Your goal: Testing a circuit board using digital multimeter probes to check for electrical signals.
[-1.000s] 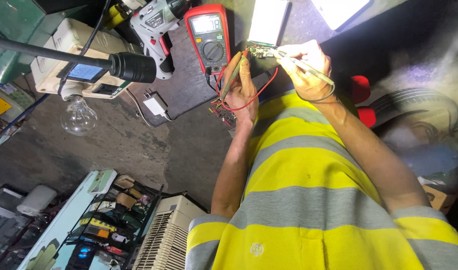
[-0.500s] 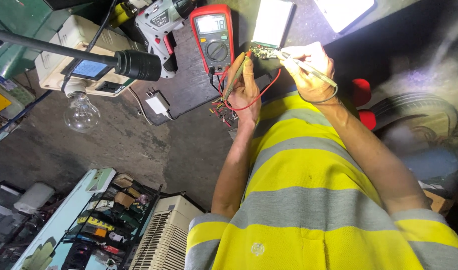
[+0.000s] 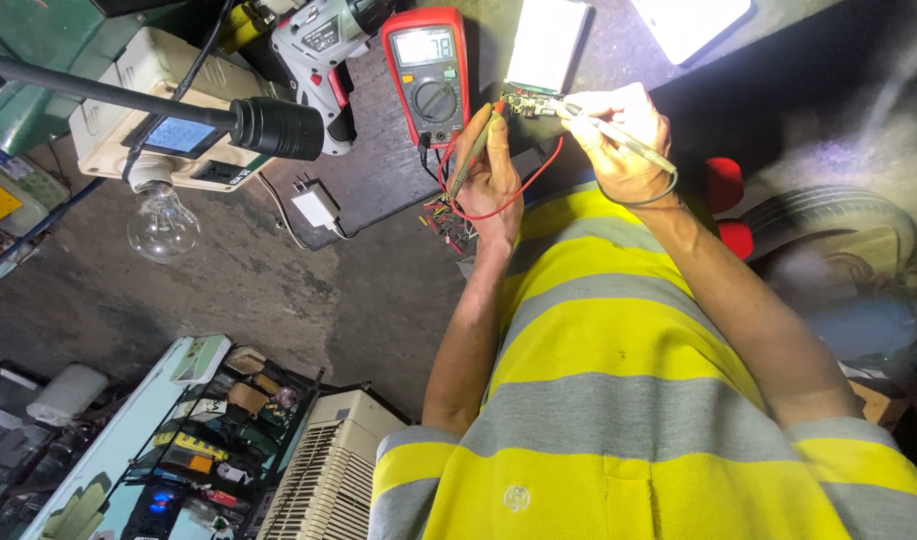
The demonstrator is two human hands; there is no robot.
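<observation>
My left hand (image 3: 493,180) holds a red multimeter probe (image 3: 475,150) with its tip against a small circuit board (image 3: 525,102). A red lead (image 3: 518,190) loops from the probe under my wrist. My right hand (image 3: 618,135) grips a thin pale probe-like tool (image 3: 618,140) whose tip meets the same board from the other side. Just left of the board lies a red multimeter (image 3: 428,70) with its display lit. A bright white panel (image 3: 546,42) lies right behind the board. My yellow and grey striped shirt fills the lower frame.
A cordless drill (image 3: 323,40) lies left of the meter. A clear bulb (image 3: 161,222) hangs from a black socket (image 3: 278,128) on a rod, over a white box with a small screen (image 3: 168,135). A white plug adapter (image 3: 316,205), loose parts (image 3: 443,220), a cluttered shelf (image 3: 208,440) and a white grille (image 3: 328,470) are around.
Both hands keep their tools on the small board. The view has shifted slightly, so the bulb and bench sit a little lower in the frame.
</observation>
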